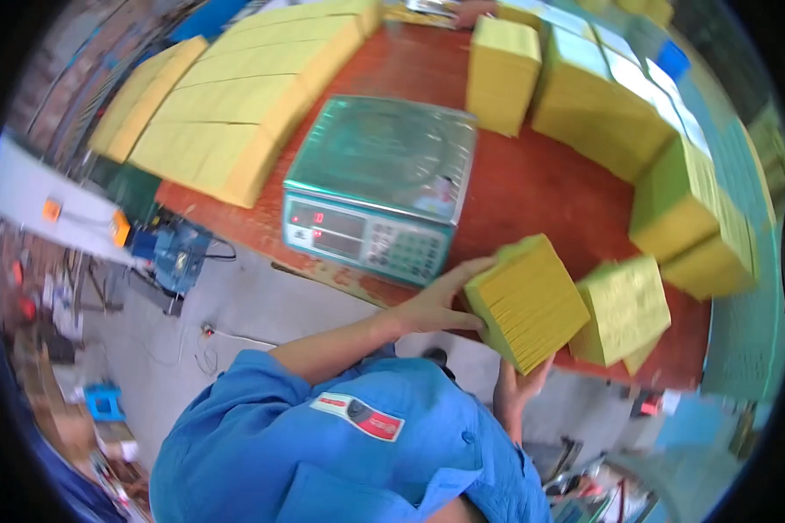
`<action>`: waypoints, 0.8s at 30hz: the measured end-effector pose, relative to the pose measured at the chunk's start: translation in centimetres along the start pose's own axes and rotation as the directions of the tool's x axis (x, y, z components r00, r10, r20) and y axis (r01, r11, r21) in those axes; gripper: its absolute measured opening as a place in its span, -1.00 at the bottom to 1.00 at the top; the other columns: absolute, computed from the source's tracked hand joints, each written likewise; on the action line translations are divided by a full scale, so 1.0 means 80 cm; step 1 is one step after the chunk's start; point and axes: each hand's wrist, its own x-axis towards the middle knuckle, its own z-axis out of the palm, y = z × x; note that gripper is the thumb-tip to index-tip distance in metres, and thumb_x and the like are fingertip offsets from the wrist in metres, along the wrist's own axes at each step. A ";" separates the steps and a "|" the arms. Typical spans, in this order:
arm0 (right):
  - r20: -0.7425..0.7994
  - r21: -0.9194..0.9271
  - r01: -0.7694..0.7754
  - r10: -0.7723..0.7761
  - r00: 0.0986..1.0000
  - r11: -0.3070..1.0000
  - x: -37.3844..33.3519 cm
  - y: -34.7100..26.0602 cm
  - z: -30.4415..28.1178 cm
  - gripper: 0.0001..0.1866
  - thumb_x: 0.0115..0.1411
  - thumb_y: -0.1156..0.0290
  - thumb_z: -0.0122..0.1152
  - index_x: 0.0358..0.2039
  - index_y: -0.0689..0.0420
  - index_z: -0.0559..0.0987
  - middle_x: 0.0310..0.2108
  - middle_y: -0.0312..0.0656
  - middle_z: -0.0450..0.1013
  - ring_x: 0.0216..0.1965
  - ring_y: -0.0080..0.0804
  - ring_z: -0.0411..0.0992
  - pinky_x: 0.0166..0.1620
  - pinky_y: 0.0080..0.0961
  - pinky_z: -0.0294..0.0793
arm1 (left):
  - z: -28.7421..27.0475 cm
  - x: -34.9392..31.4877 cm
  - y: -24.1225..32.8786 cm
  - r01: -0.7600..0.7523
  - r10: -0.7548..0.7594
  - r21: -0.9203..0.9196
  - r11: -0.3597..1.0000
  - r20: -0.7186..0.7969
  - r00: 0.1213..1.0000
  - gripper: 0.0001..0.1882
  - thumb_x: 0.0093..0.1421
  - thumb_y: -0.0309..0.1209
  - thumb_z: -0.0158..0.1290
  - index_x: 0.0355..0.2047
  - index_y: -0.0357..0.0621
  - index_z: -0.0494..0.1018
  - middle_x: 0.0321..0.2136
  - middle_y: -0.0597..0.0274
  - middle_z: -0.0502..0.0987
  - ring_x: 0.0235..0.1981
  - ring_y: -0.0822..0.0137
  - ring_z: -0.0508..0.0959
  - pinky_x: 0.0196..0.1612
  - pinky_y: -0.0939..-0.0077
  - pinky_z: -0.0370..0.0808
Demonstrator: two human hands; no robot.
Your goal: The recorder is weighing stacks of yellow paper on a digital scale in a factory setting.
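Between my two hands is a thick block of stacked yellow paper sheets (532,301), tilted above the near edge of the table. My left hand (440,301) grips its left side, thumb toward the near face. From below, my right hand (525,380) supports the lower corner; its fingers are partly hidden by the block. Just right of it, another yellow paper stack (626,307) sits on the table edge, with a small yellow piece showing beneath. Left of the held block stands a digital weighing scale (375,161) with a bare metal pan and a lit red display.
The red-brown table (554,187) carries long rows of yellow paper blocks (235,100) at far left. More yellow stacks (597,105) line its far right side, some topped with white. Another person's hand (473,10) shows at the far edge. A blue motor (181,257) stands left, below the table.
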 end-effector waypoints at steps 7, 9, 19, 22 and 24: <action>0.002 -0.211 0.684 -0.700 0.715 0.698 0.103 -0.179 0.158 -0.52 0.00 0.42 0.36 -0.03 0.30 0.53 -0.02 0.07 0.36 -0.06 -0.11 0.39 -0.18 -0.38 0.48 | -0.182 0.002 0.134 0.198 -0.213 -0.291 0.936 -0.022 0.977 -0.26 0.19 -0.16 0.20 0.26 -0.21 0.17 0.13 0.20 0.37 0.18 0.35 0.31 0.23 0.41 0.26; 0.093 -0.247 0.746 -0.752 0.653 0.618 0.123 -0.239 0.159 -0.53 -0.02 0.36 0.37 -0.07 0.28 0.58 -0.07 0.06 0.39 -0.10 -0.06 0.41 -0.12 -0.28 0.45 | -0.204 0.003 0.169 0.147 -0.169 -0.131 0.980 -0.179 0.969 -0.32 0.24 -0.03 0.10 0.21 -0.21 0.24 0.05 0.20 0.45 0.12 0.37 0.40 0.15 0.42 0.35; 0.127 -0.285 0.755 -0.758 0.640 0.590 0.221 -0.353 0.404 -0.65 0.06 0.39 0.32 -0.12 0.21 0.59 -0.14 0.04 0.38 -0.08 0.00 0.32 0.01 -0.19 0.35 | -0.434 0.081 0.226 0.145 -0.288 -0.690 0.710 -0.096 0.953 -0.38 0.38 0.03 -0.22 0.26 -0.16 0.21 0.15 0.01 0.40 0.08 0.14 0.50 0.14 0.23 0.45; 0.112 -0.349 0.669 -0.680 0.725 0.656 0.226 -0.334 0.468 -0.69 0.11 0.38 0.27 -0.13 0.20 0.60 -0.15 0.05 0.39 -0.05 0.02 0.34 0.01 -0.19 0.38 | -0.482 0.093 0.209 0.294 -0.392 -0.551 0.781 -0.065 0.918 -0.36 0.36 0.08 -0.22 0.23 -0.14 0.26 0.11 0.03 0.44 0.06 0.17 0.51 0.08 0.23 0.50; 0.086 -0.358 0.606 -0.621 0.779 0.710 0.226 -0.329 0.490 -0.70 0.12 0.37 0.26 -0.13 0.20 0.59 -0.15 0.04 0.40 -0.05 0.02 0.35 0.00 -0.19 0.39 | -0.528 0.099 0.175 0.492 -0.542 -0.342 0.801 -0.065 0.838 -0.30 0.33 0.17 -0.26 0.17 -0.16 0.34 0.03 -0.06 0.49 -0.03 0.14 0.57 -0.01 0.22 0.54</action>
